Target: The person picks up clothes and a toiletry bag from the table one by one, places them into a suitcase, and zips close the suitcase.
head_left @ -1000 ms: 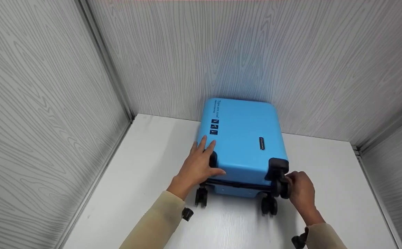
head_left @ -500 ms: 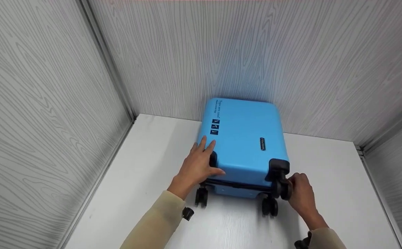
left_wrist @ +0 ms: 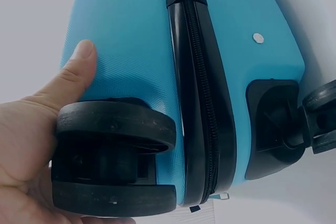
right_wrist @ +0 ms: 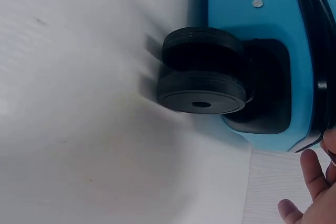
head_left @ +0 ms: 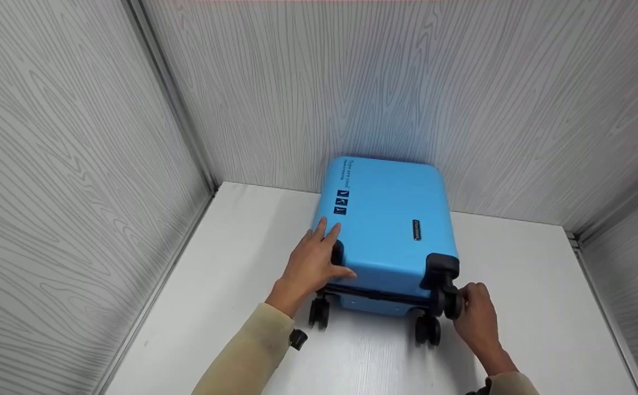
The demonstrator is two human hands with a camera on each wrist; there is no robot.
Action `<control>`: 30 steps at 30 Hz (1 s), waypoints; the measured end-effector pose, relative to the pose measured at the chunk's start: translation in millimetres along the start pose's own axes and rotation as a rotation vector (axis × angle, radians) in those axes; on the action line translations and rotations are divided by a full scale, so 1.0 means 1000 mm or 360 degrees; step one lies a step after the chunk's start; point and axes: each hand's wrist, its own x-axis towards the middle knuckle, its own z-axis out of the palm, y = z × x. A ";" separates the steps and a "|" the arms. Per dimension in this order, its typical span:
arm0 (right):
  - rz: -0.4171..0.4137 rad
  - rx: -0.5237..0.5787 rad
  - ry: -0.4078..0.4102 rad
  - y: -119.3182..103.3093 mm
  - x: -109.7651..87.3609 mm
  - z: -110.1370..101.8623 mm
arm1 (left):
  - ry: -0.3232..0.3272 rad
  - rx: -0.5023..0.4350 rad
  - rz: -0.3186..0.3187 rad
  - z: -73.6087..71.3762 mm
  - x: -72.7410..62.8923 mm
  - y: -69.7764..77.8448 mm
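Observation:
A small blue hard-shell suitcase (head_left: 384, 214) lies on its side with its wheeled end towards me. My left hand (head_left: 309, 262) rests on its near left corner, fingers spread straight over the top face and thumb on the wheeled end. A black caster wheel (left_wrist: 115, 198) sits by that palm. Down the middle of the end runs a black zipper (left_wrist: 202, 77). My right hand (head_left: 476, 318) is at the near right corner, behind another caster (head_left: 450, 302). In the right wrist view its fingertips (right_wrist: 311, 169) meet the zipper edge and pinch what seems the zipper pull, mostly hidden.
The suitcase lies on a white surface (head_left: 231, 263), close against a grey wood-patterned back panel (head_left: 275, 99). Similar panels stand at the left (head_left: 55, 164) and right (head_left: 637, 247). Two lower casters, including one at right (head_left: 427, 330), stick out towards me.
My right hand has slid slightly nearer to me around the suitcase's right corner. The left hand keeps its place, and the suitcase has barely shifted.

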 end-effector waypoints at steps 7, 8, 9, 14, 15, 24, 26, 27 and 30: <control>0.0077 0.0092 -0.0054 0.002 -0.004 0.003 | -0.0011 0.0016 -0.0008 -0.001 0.001 -0.001; 0.0095 0.0126 -0.0073 0.003 -0.005 0.003 | -0.0011 0.0014 -0.0014 -0.001 0.001 -0.001; 0.0115 0.0166 -0.0092 0.005 -0.005 0.003 | -0.0011 0.0013 -0.0018 -0.001 0.001 -0.001; 0.0215 0.0314 -0.0163 0.009 -0.005 0.002 | 0.0002 0.0031 -0.0006 -0.002 0.000 -0.002; 0.0230 0.0329 -0.0176 0.009 -0.006 0.002 | 0.0008 0.0042 -0.0001 -0.002 0.001 -0.002; 0.0253 0.0305 -0.0247 -0.005 -0.014 0.002 | 0.0037 0.0068 0.0022 -0.001 0.001 -0.003; 0.0182 0.0229 -0.0238 -0.007 -0.018 0.003 | 0.0036 0.0070 0.0015 -0.001 0.001 -0.003; 0.0154 0.0204 -0.0237 -0.008 -0.020 0.004 | 0.0036 0.0073 0.0012 -0.001 0.001 -0.003; 0.0124 0.0211 -0.0273 -0.008 -0.024 0.004 | 0.0034 0.0081 0.0000 -0.001 0.002 -0.002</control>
